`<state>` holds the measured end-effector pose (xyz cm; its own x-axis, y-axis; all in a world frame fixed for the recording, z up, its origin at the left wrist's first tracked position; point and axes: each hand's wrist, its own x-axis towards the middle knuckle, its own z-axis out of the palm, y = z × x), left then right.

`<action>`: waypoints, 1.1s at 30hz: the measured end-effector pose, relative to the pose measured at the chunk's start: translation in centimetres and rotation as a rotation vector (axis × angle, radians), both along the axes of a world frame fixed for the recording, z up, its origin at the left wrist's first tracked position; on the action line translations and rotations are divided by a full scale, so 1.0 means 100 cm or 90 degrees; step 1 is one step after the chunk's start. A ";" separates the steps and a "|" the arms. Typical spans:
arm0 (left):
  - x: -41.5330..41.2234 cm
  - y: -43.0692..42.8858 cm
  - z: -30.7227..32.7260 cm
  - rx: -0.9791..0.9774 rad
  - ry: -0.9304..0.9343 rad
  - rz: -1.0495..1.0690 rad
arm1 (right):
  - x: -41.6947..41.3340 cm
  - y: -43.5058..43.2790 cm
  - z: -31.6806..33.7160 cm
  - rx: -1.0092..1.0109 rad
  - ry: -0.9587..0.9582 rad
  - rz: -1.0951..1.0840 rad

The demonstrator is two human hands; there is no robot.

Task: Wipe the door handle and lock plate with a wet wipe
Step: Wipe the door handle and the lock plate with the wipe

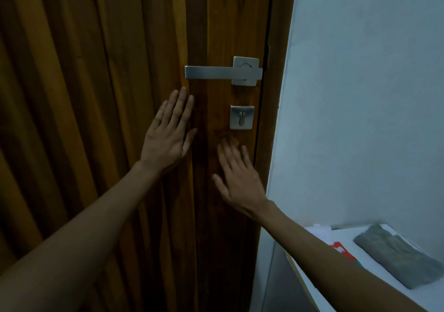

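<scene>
Both hands are flat and open, holding nothing: left hand [169, 131] at 7 o'clock from the door handle [222, 72], right hand [236, 176] at 6 o'clock under the lock plate [241, 117].

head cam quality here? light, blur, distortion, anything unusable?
Head view: dim, bluish light, wood door murky; right hand motion-blurred at the fingertips, left hand sharp; door handle and lock plate crisp, no glare; wide-angle bows the door edges; nothing unusable.
</scene>
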<state>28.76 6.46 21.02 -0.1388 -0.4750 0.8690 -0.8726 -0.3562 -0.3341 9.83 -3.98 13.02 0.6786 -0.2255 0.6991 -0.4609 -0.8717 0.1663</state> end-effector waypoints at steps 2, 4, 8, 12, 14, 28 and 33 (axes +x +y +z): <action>0.000 0.001 0.000 0.004 0.002 -0.008 | -0.002 -0.003 -0.006 -0.058 0.076 0.033; 0.000 0.001 0.000 0.004 0.003 -0.016 | -0.004 -0.006 -0.007 -0.075 0.078 0.033; 0.003 0.004 0.002 0.009 -0.001 -0.047 | 0.011 0.006 0.025 -0.067 -0.002 0.009; 0.007 0.006 0.004 0.028 -0.006 -0.050 | 0.027 0.020 0.063 -0.035 -0.062 -0.029; 0.008 0.006 0.004 0.040 -0.007 -0.042 | 0.027 0.025 0.055 -0.004 -0.074 -0.022; 0.004 0.007 0.003 0.045 0.017 -0.052 | 0.028 0.038 0.086 -0.003 -0.063 -0.090; 0.005 0.007 0.003 0.047 0.031 -0.054 | 0.027 0.055 0.049 0.075 -0.029 -0.088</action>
<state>29.27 7.13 21.28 -0.1401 -0.5263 0.8386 -0.9144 -0.2561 -0.3135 12.58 1.54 17.89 0.6040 -0.3969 0.6912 -0.5822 -0.8119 0.0425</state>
